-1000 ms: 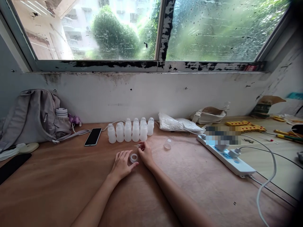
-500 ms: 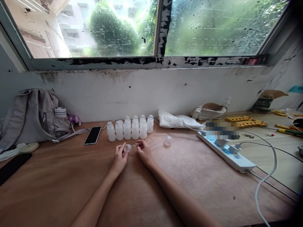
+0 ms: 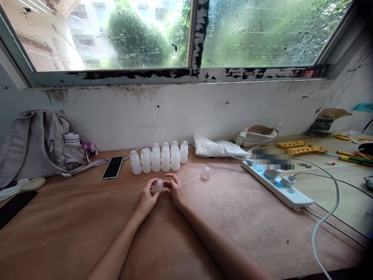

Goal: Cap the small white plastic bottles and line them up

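Observation:
My left hand and my right hand meet over the wooden table, fingers curled around a small clear plastic cap held between them just above the surface. Whether the right fingers also pinch a smaller part is too small to tell. Just behind the hands stands a cluster of several small translucent white bottles. A lone clear cap rests on the table to the right of my hands.
A black phone lies left of the bottles, beside a grey backpack. A white plastic bag and a beige pouch sit by the wall. A white power strip with cables and yellow tools lie right.
My left hand lifted the clear cap off the table and brought it up to my right hand; both hands moved slightly towards the bottles and closed together on it.

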A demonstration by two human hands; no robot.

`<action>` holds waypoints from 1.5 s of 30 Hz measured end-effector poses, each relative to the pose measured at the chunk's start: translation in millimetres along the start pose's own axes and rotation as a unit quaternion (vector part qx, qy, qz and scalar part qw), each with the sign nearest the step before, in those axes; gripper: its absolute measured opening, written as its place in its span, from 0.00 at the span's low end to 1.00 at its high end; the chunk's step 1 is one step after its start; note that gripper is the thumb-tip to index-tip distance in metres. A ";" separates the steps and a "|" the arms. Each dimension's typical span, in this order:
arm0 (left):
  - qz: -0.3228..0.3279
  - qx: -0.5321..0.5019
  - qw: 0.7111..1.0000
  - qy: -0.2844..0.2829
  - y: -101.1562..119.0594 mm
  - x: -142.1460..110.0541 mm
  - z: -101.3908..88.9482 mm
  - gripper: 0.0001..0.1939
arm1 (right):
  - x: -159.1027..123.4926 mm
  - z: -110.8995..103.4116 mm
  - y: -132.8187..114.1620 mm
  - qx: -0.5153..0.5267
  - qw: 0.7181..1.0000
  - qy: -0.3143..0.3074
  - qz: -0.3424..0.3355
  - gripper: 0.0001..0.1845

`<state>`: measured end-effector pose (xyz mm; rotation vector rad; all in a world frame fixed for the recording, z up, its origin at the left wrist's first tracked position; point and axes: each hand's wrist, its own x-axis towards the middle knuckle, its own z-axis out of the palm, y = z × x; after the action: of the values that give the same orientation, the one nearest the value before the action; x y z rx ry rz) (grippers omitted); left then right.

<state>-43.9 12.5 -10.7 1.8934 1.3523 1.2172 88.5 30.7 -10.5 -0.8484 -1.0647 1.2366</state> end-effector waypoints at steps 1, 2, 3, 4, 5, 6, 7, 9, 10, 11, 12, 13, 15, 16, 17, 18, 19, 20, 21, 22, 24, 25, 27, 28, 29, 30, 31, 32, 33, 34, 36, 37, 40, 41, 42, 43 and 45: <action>-0.002 -0.001 1.000 -0.002 1.0 -0.1 -0.1 0.20 | 2.3 -1.7 1.6 0.020 1.000 0.012 0.013 0.13; -0.003 -0.003 1.000 -0.004 1.8 -0.2 0.2 0.20 | 4.4 -3.0 2.7 0.031 0.999 0.026 0.019 0.12; -0.004 -0.007 1.000 -0.007 2.2 -0.2 0.7 0.19 | 6.0 -4.0 3.2 0.034 0.998 0.039 0.020 0.11; -0.003 -0.015 1.000 -0.013 2.3 -0.3 1.4 0.19 | 7.1 -4.4 3.2 0.033 0.998 0.045 0.021 0.10; -0.001 -0.026 0.999 -0.021 1.9 -0.3 2.2 0.19 | 7.6 -4.4 2.7 0.032 0.998 0.041 0.024 0.10; 0.001 -0.035 0.999 -0.029 1.3 -0.3 3.0 0.19 | 7.6 -4.0 2.0 0.034 0.999 0.025 0.033 0.09; 0.006 -0.038 0.999 -0.033 0.3 -0.3 3.8 0.19 | 7.2 -3.2 1.3 0.038 0.998 0.000 0.044 0.10; 0.021 -0.012 0.999 -0.024 -2.1 -0.2 4.7 0.19 | 5.6 -1.4 0.2 0.043 0.996 -0.048 0.065 0.11; 0.029 0.014 0.999 -0.010 -3.2 -0.3 4.8 0.19 | 4.8 -0.7 0.1 0.041 0.995 -0.062 0.067 0.11; 0.036 0.042 0.998 0.005 -4.0 -0.4 4.5 0.19 | 4.0 -0.2 0.2 0.034 0.995 -0.067 0.062 0.11; 0.039 0.067 0.997 0.018 -4.5 -0.6 4.0 0.20 | 3.5 -0.1 0.6 0.022 0.996 -0.067 0.052 0.10; 0.037 0.083 0.996 0.026 -4.4 -0.9 3.3 0.20 | 3.2 -0.3 1.1 0.009 0.997 -0.061 0.040 0.10; 0.017 0.084 0.996 0.030 -2.7 -1.4 1.4 0.20 | 3.1 -1.3 2.1 -0.019 0.999 -0.048 0.013 0.09; 0.003 0.074 0.997 0.029 -1.3 -1.5 0.5 0.19 | 3.1 -1.8 2.5 -0.035 0.999 -0.042 0.000 0.09; -0.010 0.059 0.998 0.026 0.2 -1.5 -0.4 0.17 | 3.1 -2.1 2.8 -0.050 0.998 -0.038 -0.012 0.09; -0.022 0.042 0.999 0.023 1.7 -1.4 -1.2 0.16 | 3.1 -2.2 3.0 -0.063 0.997 -0.037 -0.023 0.09; -0.031 0.027 0.999 0.021 2.9 -1.1 -1.7 0.15 | 2.9 -2.0 3.1 -0.074 0.996 -0.040 -0.032 0.09; -0.038 0.014 0.999 0.020 3.8 -0.7 -2.1 0.14 | 2.6 -1.5 3.4 -0.083 0.995 -0.046 -0.039 0.08; -0.044 0.005 0.999 0.021 4.2 -0.2 -2.3 0.13 | 2.2 -0.9 3.8 -0.089 0.993 -0.055 -0.045 0.08; -0.048 -0.001 0.999 0.025 4.2 0.2 -2.3 0.13 | 1.7 -0.1 4.4 -0.096 0.992 -0.065 -0.049 0.09; -0.051 -0.004 0.998 0.034 3.3 0.9 -2.1 0.12 | 0.7 1.2 6.6 -0.119 0.988 -0.080 -0.054 0.10; -0.050 -0.004 0.998 0.038 2.9 1.1 -2.0 0.12 | 0.2 1.7 8.2 -0.136 0.986 -0.082 -0.056 0.11; -0.047 0.000 0.998 0.041 2.5 0.9 -1.9 0.12 | -0.5 2.3 11.6 -0.172 0.980 -0.083 -0.062 0.12; -0.044 0.004 0.998 0.041 2.7 0.6 -2.0 0.12 | -0.8 2.4 13.3 -0.187 0.977 -0.084 -0.066 0.13; -0.040 0.011 0.998 0.040 3.2 0.2 -2.1 0.12 | -1.0 2.5 14.7 -0.197 0.974 -0.085 -0.070 0.12; -0.035 0.021 0.998 0.038 3.8 -0.3 -2.2 0.11 | -1.1 2.5 15.7 -0.203 0.973 -0.087 -0.074 0.12; -0.030 0.032 0.998 0.037 4.4 -0.8 -2.2 0.11 | -1.1 2.5 16.3 -0.204 0.972 -0.090 -0.076 0.12; -0.025 0.042 0.998 0.035 4.8 -1.3 -2.3 0.12 | -1.1 2.6 16.6 -0.202 0.972 -0.092 -0.076 0.12; -0.021 0.049 0.998 0.033 5.1 -1.7 -2.3 0.12 | -1.1 2.6 16.4 -0.199 0.972 -0.094 -0.076 0.13; -0.019 0.054 0.998 0.031 5.2 -2.1 -2.2 0.12 | -1.1 2.6 15.8 -0.195 0.973 -0.097 -0.074 0.13; -0.020 0.057 0.998 0.026 5.0 -2.4 -2.1 0.12 | -1.3 2.7 13.9 -0.189 0.974 -0.105 -0.070 0.14; -0.023 0.059 0.998 0.026 4.9 -2.4 -2.0 0.12 | -1.6 2.7 12.7 -0.188 0.974 -0.108 -0.068 0.14; -0.029 0.079 0.996 0.030 5.4 -2.1 -1.8 0.11 | -2.3 3.1 9.6 -0.197 0.972 -0.109 -0.066 0.12; -0.030 0.087 0.995 0.032 5.7 -2.0 -1.7 0.11 | -2.3 3.3 9.1 -0.202 0.971 -0.108 -0.067 0.11; -0.031 0.095 0.994 0.034 5.9 -1.9 -1.5 0.11 | -2.3 3.5 8.9 -0.207 0.970 -0.107 -0.067 0.11; -0.033 0.103 0.993 0.036 6.1 -1.8 -1.3 0.11 | -2.2 3.6 9.0 -0.211 0.969 -0.106 -0.067 0.10; -0.040 0.116 0.992 0.041 6.0 -1.7 -0.6 0.11 | -1.8 3.9 10.2 -0.218 0.968 -0.106 -0.067 0.10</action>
<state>-41.9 8.6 -6.2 1.9414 1.6600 1.1503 81.6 30.4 -19.1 -0.9696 -1.5780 1.0081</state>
